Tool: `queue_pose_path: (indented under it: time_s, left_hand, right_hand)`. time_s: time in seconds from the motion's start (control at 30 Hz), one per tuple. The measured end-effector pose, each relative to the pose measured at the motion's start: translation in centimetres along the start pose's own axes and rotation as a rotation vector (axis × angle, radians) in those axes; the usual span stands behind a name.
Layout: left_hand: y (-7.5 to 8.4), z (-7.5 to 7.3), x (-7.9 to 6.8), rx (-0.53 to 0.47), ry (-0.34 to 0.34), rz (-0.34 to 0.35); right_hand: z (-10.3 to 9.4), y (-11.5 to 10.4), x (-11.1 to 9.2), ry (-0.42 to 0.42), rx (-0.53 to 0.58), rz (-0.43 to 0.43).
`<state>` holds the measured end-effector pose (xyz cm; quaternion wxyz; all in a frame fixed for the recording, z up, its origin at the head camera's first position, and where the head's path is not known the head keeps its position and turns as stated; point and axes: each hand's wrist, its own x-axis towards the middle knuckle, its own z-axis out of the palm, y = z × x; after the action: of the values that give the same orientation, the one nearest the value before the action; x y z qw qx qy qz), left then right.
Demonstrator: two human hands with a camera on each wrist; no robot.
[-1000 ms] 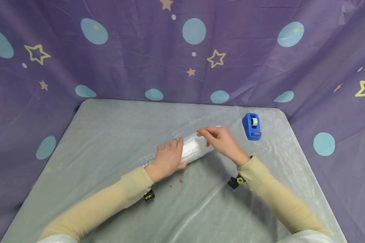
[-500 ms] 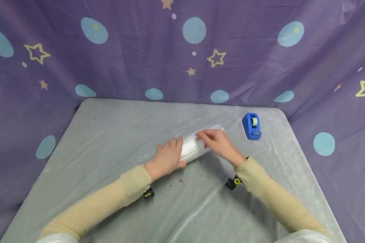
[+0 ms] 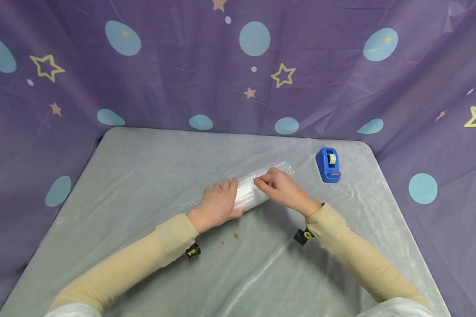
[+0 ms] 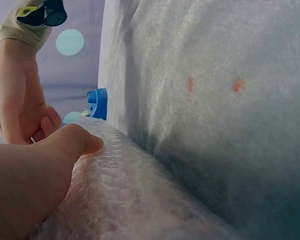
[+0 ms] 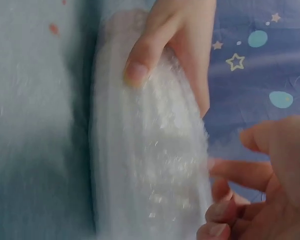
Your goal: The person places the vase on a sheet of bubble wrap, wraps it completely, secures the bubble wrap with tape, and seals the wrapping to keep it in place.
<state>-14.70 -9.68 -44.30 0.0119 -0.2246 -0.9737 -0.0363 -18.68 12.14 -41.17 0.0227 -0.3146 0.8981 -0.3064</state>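
Observation:
A rolled bundle of clear bubble wrap (image 3: pixel 247 192) lies slantwise on the table, its loose end fanning out at the far right. My left hand (image 3: pixel 216 202) grips the roll's left part, thumb on the near side and fingers over the top. In the right wrist view that left hand (image 5: pixel 177 45) holds the roll's far end. My right hand (image 3: pixel 283 187) is bent over the right part, thumb and forefinger tips pinching at the wrap's surface. In its wrist view, the right hand's other fingers (image 5: pixel 245 172) spread beside the roll. What the wrap encloses is hidden.
A blue tape dispenser (image 3: pixel 328 165) stands at the back right of the grey cloth-covered table (image 3: pixel 150 163). Small red spots (image 3: pixel 235 235) mark the cloth in front of the roll. A purple patterned curtain (image 3: pixel 206 66) hangs behind and along both sides.
My right hand has shifted slightly toward me and left along the roll, and its thumb and forefinger have drawn closer together. More of the wrap's right end shows. The left hand stays put.

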Motion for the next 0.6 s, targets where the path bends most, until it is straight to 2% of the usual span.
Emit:
queue_pose_path:
  time_s: [0.1, 0.17, 0.23, 0.4, 0.6]
  left_hand:
    - [-0.2, -0.1, 0.1, -0.015, -0.015, -0.009]
    - [-0.2, -0.3, 0.1, -0.028, -0.027, -0.015]
    - [-0.2, -0.4, 0.1, -0.035, -0.047, -0.022]
    - [-0.2, -0.4, 0.1, -0.042, -0.064, -0.026]
    - [-0.3, -0.4, 0.3, -0.054, -0.059, -0.03]
  right_hand:
    - [0.3, 0.6, -0.4, 0.034, -0.195, -0.164]
    - [0.6, 1.1, -0.7, 0.086, -0.334, -0.277]
    - [0.9, 1.5, -0.9, 0.135, -0.415, -0.351]
    - [1.1, 2.3, -0.9, 0.161, -0.447, -0.41]
    - [0.7, 3.4, -0.5, 0.105, -0.418, -0.481]
